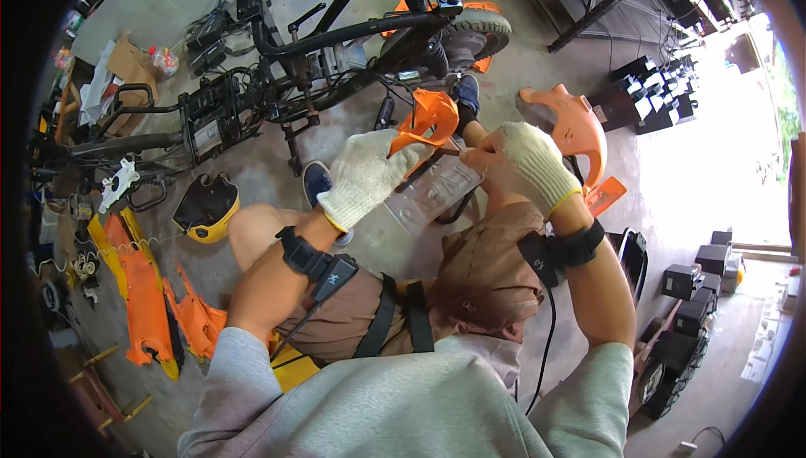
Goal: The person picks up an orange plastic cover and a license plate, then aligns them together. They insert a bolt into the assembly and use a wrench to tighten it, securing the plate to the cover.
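My left hand (375,171), in a white knit glove, is closed on the edge of a curved orange plastic cover (434,115) and holds it up in front of me. My right hand (527,162), gloved the same way, has its fingertips pinched beside the cover. A thin dark piece (449,151) runs between the two hands; whether the right fingers grip it is hard to tell. Below the hands, between my legs, is a grey plate with raised marks (432,198).
A black motorbike frame (336,42) with a rear wheel (478,38) stands ahead. Orange fairings (579,130) lie at the right, more orange and yellow panels (144,307) at the left near a yellow-black shell (207,206). Black boxes (646,97) stand at the right.
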`<act>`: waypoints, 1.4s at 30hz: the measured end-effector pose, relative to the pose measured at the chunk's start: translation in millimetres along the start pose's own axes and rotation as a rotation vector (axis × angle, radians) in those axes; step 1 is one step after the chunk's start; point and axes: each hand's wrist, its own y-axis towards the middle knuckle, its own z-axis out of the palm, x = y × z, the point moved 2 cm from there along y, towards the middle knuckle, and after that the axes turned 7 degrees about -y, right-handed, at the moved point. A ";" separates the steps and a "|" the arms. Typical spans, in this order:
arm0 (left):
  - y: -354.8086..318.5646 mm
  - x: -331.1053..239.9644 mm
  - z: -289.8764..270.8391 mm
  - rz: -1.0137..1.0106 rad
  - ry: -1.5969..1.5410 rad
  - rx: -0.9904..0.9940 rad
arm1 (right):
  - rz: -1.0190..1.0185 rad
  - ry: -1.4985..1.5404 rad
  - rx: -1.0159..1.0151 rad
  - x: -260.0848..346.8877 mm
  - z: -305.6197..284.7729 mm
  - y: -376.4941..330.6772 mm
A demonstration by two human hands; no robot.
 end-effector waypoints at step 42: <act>26.9 24.7 -7.0 0.157 -0.518 -0.444 | 0.326 1.086 0.099 88.2 109.0 -68.6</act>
